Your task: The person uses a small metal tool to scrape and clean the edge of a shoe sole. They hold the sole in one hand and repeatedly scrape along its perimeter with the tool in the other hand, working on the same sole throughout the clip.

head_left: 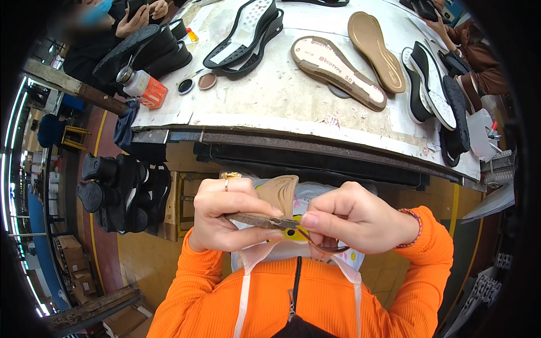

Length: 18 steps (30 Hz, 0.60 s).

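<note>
In front of my chest, my left hand (234, 211) grips a tan shoe insole (279, 194), thumb above and fingers below. The insole is tilted so its dark brown edge faces me. My right hand (358, 217) is closed at that edge, pinching a thin brown strip (332, 248) between thumb and forefinger. A loop of the strip hangs below my right fingers. Both hands are close together over my apron (352, 260). Part of the insole is hidden behind my left fingers, and how far the strip touches its edge I cannot tell.
Ahead stands a white worktable (242, 107) with a tan insole (377, 50), an upturned insole (338, 70), black wedge soles (251, 42), round tins (207, 81) and a red-labelled bottle (143, 87). Black soles (124, 191) are stacked at left. Other people's hands (132, 22) work across the table.
</note>
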Motion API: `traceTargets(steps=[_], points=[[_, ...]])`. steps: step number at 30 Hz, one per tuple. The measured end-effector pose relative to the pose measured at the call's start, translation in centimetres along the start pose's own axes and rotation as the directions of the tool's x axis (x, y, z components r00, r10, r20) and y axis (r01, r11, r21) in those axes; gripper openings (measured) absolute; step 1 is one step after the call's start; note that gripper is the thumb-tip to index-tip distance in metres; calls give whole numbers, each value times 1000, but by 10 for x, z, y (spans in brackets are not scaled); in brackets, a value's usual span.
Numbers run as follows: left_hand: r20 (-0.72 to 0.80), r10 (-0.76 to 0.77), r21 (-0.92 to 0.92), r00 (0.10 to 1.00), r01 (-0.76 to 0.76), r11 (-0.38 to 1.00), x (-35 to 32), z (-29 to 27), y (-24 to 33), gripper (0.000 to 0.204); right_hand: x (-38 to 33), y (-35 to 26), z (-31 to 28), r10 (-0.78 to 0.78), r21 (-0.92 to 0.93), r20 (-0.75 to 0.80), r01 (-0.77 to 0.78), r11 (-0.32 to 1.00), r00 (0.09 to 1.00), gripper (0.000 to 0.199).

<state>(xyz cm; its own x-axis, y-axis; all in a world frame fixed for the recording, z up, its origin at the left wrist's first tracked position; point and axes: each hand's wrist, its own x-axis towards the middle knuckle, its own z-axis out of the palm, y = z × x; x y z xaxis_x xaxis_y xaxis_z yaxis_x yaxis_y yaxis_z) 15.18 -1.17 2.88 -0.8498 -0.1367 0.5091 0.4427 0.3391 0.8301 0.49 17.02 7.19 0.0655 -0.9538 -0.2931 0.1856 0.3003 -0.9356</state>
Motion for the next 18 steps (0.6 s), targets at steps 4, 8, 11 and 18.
traceTargets(steps=[4, 8, 11, 18], points=[[13, -14, 78, 1000, 13, 997, 1, -1, 2, 30, 2, 10, 4, -301, -363, -132, 237, 901, 944, 26], [-92, -31, 106, 995, 41, 994, 3, 4, 1, 28, 14, 25, 9, -709, -810, -100, 356, 465, 698, 25], [-124, -74, 75, 989, 84, 994, 3, 6, 0, 26, 24, 29, 8, -825, -892, -59, 342, 297, 562, 27], [-186, -136, 14, 973, 141, 990, -1, 5, -1, 27, 16, 15, -5, -719, -718, -316, 340, 608, 619, 21]])
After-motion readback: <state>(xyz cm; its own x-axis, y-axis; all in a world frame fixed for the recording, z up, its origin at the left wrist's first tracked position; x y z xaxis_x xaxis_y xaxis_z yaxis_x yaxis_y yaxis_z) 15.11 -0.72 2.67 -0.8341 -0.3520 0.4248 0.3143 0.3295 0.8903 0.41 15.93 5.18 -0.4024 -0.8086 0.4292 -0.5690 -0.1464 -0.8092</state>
